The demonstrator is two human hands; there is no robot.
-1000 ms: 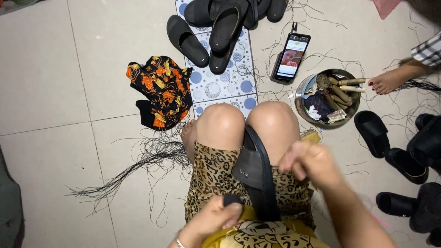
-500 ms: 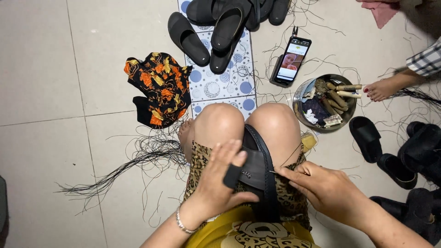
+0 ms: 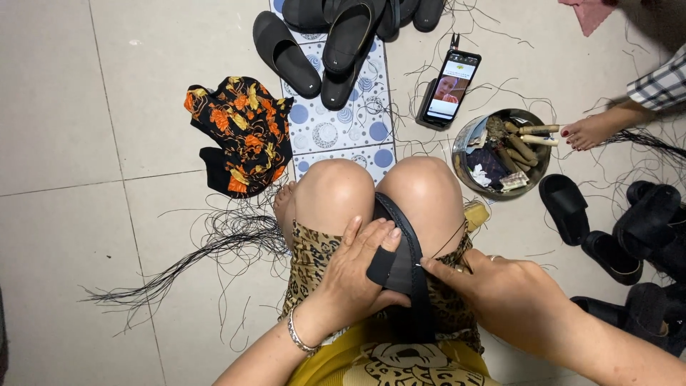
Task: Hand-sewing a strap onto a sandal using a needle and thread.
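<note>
My left hand [image 3: 354,275] grips the black sandal upper [image 3: 401,261] on my lap, between my knees; my right hand [image 3: 493,286] pinches a needle [image 3: 420,265] against its strap, thread [image 3: 449,239] trailing. Close ahead sit a metal bowl [image 3: 464,143] of tools, a phone [image 3: 449,87] and black sandals [image 3: 314,43]. Loose threads [image 3: 179,264] litter the floor's left side, otherwise open. Another person's foot [image 3: 589,131] lies right of the bowl.

The left hand [image 3: 357,275] covered the near end of the black rubber sandal strap [image 3: 404,250]. What the right hand's [image 3: 500,293] fingertips pinched was too small to tell. The top edge cut off the pile of black slippers [image 3: 350,28].
</note>
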